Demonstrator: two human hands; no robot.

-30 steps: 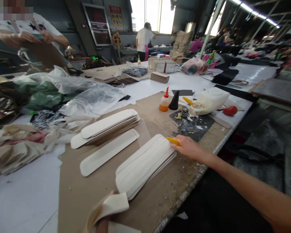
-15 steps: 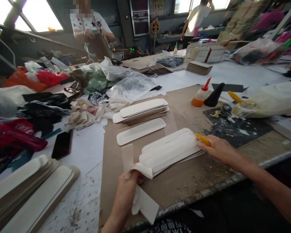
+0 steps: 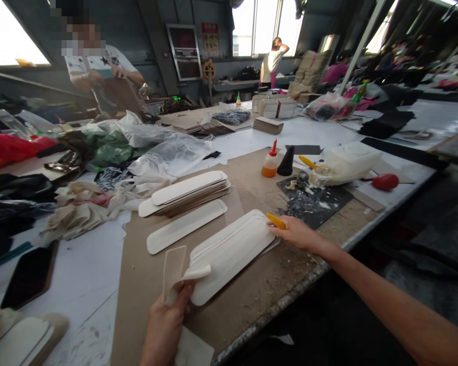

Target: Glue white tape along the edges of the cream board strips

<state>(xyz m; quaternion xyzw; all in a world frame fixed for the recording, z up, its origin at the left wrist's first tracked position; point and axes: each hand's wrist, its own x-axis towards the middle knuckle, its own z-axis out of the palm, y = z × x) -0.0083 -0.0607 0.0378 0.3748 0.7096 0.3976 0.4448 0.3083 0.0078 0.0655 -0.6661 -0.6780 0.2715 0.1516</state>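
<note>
The work in hand looks like the handling of a cream strip (image 3: pixel 174 264) at the near end of a fanned stack of long round-ended panels (image 3: pixel 238 249), with a tool held ready at the far end. The left hand (image 3: pixel 164 325) pinches the strip narrowly between thumb and fingers; one end stands up above the grip and another part curls over the near end of the stack, though whether it touches the top panel I cannot tell. A pale flap (image 3: pixel 194 348) shows below the same hand (perhaps the rest of the strip, but the join is hidden). The right hand (image 3: pixel 297 233) has its fingers closed around a yellow-handled tool (image 3: pixel 275 221), the visible tip of the handle at the far corner of the panels and its working end out of sight. The stack lies on a brown sheet (image 3: pixel 137 305) near the table edge, between the two hands; a single panel (image 3: pixel 187 226) and a taller pile (image 3: pixel 191 188) lie beyond it. Just past the right hand is a smeared black pad (image 3: pixel 328 203), with a translucent jug (image 3: pixel 353 160) lying on its side there. In my judgement, a move from here calls for the left fingers to control the loose curl, and for the right hand to leave the fanned edges undisturbed.
</note>
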